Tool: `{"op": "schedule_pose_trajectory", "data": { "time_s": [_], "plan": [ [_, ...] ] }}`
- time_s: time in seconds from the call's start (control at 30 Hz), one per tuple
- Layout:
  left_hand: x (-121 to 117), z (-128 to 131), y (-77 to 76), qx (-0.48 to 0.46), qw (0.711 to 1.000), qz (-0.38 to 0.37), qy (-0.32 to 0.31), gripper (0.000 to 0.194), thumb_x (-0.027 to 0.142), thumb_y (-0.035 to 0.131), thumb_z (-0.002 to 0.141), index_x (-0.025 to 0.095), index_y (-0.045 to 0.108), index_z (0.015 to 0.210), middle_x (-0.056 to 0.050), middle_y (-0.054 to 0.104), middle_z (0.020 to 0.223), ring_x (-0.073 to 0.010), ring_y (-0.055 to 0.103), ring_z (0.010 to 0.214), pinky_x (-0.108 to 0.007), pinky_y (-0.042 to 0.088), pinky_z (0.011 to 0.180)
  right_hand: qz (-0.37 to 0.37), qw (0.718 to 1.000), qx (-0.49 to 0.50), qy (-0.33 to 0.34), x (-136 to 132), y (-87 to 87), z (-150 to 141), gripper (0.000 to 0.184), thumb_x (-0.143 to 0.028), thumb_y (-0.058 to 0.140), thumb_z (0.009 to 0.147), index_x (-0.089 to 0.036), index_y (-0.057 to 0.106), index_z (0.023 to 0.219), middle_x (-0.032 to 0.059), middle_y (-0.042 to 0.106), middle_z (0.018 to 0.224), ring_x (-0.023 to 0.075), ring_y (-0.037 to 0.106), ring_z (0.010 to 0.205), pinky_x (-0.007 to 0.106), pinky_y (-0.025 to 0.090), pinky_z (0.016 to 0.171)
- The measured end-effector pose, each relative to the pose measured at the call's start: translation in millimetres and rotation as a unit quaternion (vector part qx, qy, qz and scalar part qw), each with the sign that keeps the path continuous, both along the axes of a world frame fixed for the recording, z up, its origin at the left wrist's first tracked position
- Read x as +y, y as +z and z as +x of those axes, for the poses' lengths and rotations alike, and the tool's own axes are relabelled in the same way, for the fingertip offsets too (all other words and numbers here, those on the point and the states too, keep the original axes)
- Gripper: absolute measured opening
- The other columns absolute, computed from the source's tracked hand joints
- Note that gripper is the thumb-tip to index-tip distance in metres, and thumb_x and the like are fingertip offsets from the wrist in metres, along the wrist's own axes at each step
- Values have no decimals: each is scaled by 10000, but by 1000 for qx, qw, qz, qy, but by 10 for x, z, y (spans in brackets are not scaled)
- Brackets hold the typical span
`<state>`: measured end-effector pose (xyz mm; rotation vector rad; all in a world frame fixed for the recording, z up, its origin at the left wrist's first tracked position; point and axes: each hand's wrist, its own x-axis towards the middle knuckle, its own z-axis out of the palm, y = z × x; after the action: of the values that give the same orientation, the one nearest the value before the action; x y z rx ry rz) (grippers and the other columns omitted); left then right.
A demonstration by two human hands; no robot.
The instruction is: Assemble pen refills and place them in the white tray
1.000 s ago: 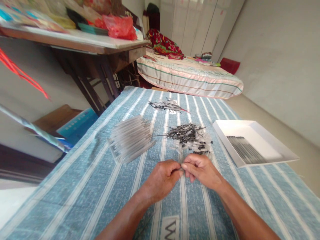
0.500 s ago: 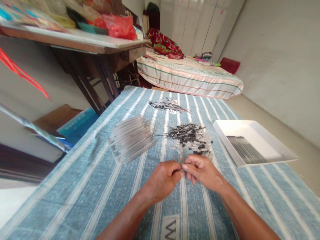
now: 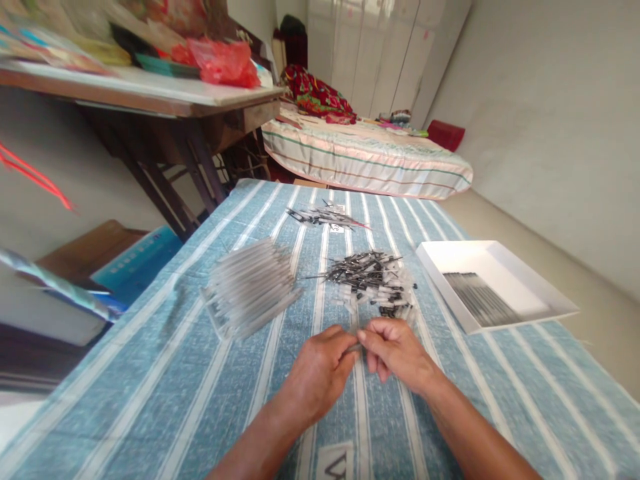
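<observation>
My left hand (image 3: 323,370) and my right hand (image 3: 397,350) meet at the fingertips over the near part of the table, both pinched closed. Whatever small, thin piece lies between the fingers is mostly hidden and blurred. Just beyond them is a loose heap of small black and whitish pen-like parts (image 3: 367,272). To the left lies a stack of clear, slender tubes (image 3: 253,283), side by side. On the right stands a shallow white box (image 3: 535,283) with a row of thin dark sticks (image 3: 481,298) along its left side.
A smaller pile of thin dark and clear pieces (image 3: 325,215) lies farther back on the striped blue tablecloth (image 3: 240,407). At the left is a wooden desk (image 3: 200,100) bearing a red plastic bag (image 3: 230,63). A bed (image 3: 370,153) stands behind the table.
The whole view has shifted, so things appear slightly farther left. My hands stay pinched together at nearly the same place beside the heap.
</observation>
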<state>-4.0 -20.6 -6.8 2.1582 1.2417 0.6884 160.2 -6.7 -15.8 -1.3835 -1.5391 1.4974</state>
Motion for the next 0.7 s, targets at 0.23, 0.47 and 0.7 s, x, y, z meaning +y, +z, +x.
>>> {"op": "schedule_pose_trajectory", "data": {
  "time_s": [0.23,0.47,0.7],
  "plan": [
    [-4,12,-78,37,997,60,16,181,160,409,841,176,551,731,-31,547,741,-137,536,651,-238,439,616,-32,998,24,-48,-11,-46,-55,375,-428,498,807,-178,430,535,-51,528,369,50,383,233,143,223,263],
    [21,-81,25,46,998,34,1,160,201,426,845,195,585,836,-35,570,801,-160,562,724,-259,444,673,16,998,5,-53,26,74,72,355,-368,514,807,-171,438,522,-52,528,383,42,401,261,137,253,299],
    [12,-64,118,7,1000,-2,22,131,213,504,799,183,567,689,-21,552,754,-153,530,692,-260,404,636,72,996,-6,-45,127,115,197,380,-446,507,811,-170,464,554,-36,553,435,56,434,296,157,303,325]
  ]
}}
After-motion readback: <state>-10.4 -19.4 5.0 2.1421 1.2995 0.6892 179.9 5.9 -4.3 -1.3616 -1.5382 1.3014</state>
